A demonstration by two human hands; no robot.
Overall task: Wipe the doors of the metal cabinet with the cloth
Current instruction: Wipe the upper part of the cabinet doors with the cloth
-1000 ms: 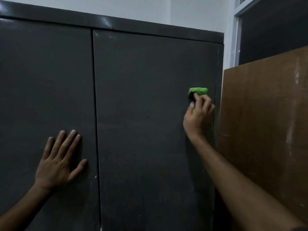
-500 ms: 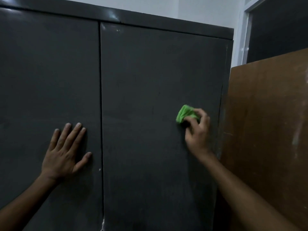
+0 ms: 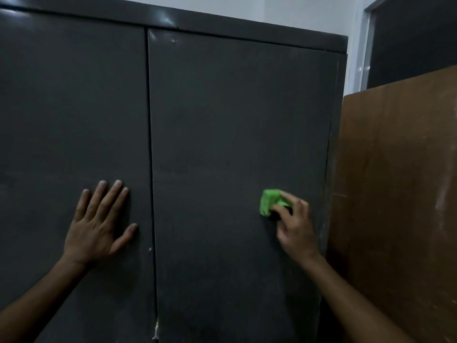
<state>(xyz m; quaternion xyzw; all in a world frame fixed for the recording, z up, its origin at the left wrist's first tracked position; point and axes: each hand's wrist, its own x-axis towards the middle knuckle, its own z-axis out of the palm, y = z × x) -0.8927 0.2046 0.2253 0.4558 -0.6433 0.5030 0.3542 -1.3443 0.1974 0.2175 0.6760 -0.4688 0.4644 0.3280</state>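
Observation:
A dark grey metal cabinet fills the view, with a left door (image 3: 71, 120) and a right door (image 3: 235, 115) split by a vertical seam. My right hand (image 3: 295, 227) presses a bunched bright green cloth (image 3: 269, 203) against the right door, low and near its right edge. My left hand (image 3: 97, 225) lies flat with fingers spread on the left door, close to the seam, holding nothing.
A brown wooden board (image 3: 400, 194) leans upright just right of the cabinet. Behind it are a white wall (image 3: 296, 13) and a pale frame (image 3: 363, 45) around a dark opening. White scuffs mark the seam near the bottom.
My right hand has slid the green cloth down the right door and slightly leftward. My left hand stays flat on the left door. The view has shifted a little.

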